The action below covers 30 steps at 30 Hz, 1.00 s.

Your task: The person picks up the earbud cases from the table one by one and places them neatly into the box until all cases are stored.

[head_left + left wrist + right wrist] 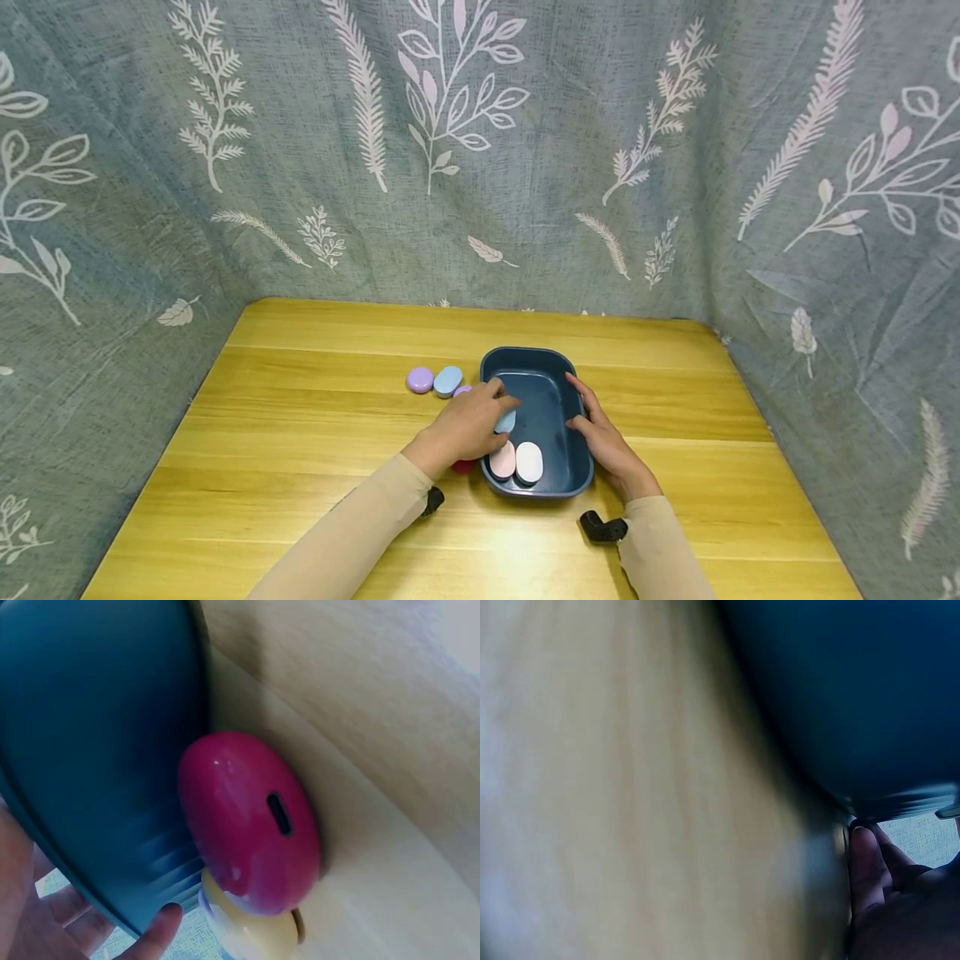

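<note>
A dark blue rectangular basin point(536, 493) with rounded corners sits on the table. My left hand point(467, 423) reaches over its left rim and pinches a light blue oval case point(506, 421) between thumb and fingers. Inside the basin, below that hand, a pale pink oval case point(502, 461) lies beside a white one point(528, 463). My right hand point(609, 440) grips the basin's right rim, fingertips over the edge. Against the basin's outer left side stands a glossy crimson oval case point(247, 825) with a dark slot, touching a yellow one point(259, 934).
Left of the basin lie a lilac round case point(420, 380), another light blue case point(447, 381) and a purple one point(462, 390) partly behind my left hand. A wooden table point(300, 400) is under everything, with a patterned grey-blue curtain point(555, 183) around its back and sides.
</note>
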{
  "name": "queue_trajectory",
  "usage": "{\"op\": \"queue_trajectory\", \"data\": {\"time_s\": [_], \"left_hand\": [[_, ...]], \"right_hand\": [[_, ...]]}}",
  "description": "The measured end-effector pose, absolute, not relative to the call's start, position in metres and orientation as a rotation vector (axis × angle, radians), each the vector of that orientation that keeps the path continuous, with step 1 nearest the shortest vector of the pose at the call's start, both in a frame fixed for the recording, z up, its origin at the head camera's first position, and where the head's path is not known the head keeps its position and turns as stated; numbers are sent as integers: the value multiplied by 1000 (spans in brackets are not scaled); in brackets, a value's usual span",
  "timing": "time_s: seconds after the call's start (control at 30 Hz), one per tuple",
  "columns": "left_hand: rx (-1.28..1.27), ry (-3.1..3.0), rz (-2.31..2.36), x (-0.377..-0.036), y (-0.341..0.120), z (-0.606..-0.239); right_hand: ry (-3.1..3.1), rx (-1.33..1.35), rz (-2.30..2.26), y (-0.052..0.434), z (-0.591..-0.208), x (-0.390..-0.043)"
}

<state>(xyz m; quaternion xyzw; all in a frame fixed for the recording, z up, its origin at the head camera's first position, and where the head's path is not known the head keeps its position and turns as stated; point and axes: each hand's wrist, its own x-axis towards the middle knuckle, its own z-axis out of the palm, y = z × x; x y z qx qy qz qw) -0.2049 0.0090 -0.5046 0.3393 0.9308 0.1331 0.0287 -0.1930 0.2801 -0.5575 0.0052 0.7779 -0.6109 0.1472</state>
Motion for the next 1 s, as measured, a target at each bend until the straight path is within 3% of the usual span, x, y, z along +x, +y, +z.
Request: {"op": "queue_trajectory", "data": {"time_s": [1.0], "left_hand": [[1014,2876,206,-206,15,-503]], "right_hand": [[2208,50,-1763,277,-553,-192]]}}
